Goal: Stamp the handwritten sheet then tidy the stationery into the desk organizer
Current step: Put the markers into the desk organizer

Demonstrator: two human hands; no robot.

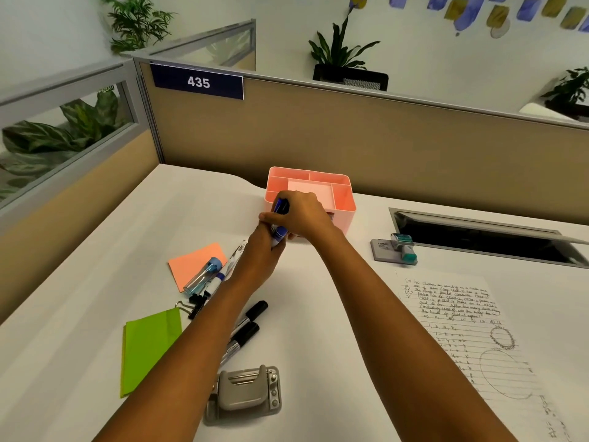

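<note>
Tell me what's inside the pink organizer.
The organizer shows a pale pink pad in its middle compartment; the back compartments look empty. The right hand, gripping blue markers, covers the front-left compartments.

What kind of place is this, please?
Most likely an office cubicle. Tan partition walls with glass tops enclose the white desk, a numbered plate reading 435 hangs on the partition, and a cable hatch is set into the desk.

Bright, even light, soft shadows; wide-angle bending at edges.
</note>
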